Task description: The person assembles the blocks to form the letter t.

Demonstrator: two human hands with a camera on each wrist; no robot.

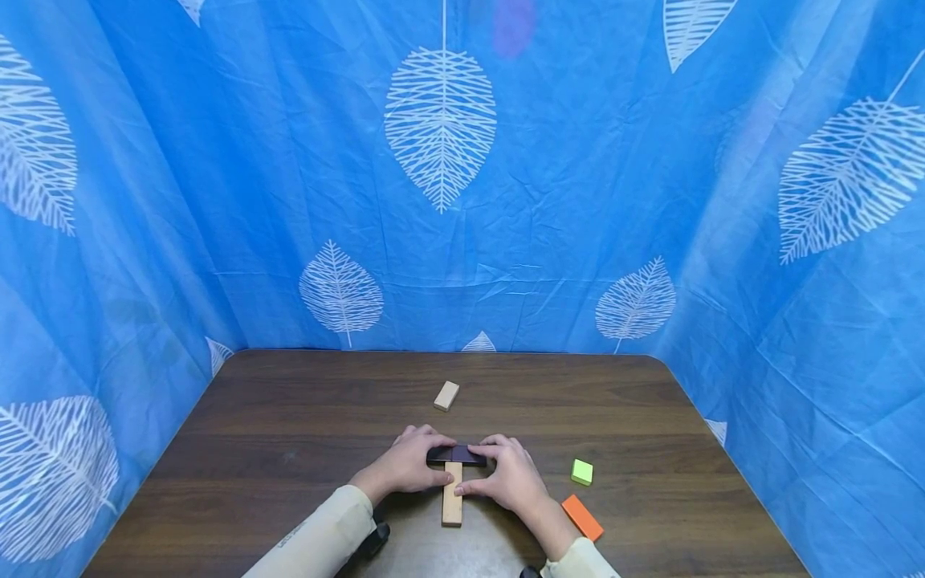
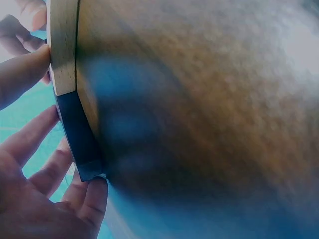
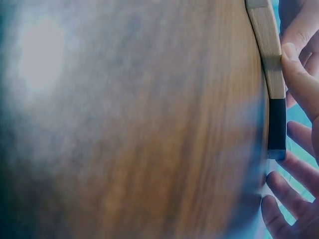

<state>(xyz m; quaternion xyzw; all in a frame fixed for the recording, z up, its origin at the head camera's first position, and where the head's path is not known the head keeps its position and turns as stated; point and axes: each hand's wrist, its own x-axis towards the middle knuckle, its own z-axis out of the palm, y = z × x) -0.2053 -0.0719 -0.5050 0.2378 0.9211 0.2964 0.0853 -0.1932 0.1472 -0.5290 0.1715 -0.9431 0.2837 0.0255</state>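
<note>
On the table a dark bar, with a visible seam near its middle, lies crosswise at the far end of a long pale wooden block, forming a T. My left hand is at the left side, its thumb touching the pale block and its fingers at the left end of the dark bar. From the right, my right hand rests its forefinger on the dark bar, while its thumb touches the pale block. Both wrist views show the dark bar meeting the pale block, with the fingers spread along them.
A small pale wooden block lies farther back on the brown table. Right of my right hand are a lime-green block and an orange block. Blue leaf-patterned cloth hangs around the table.
</note>
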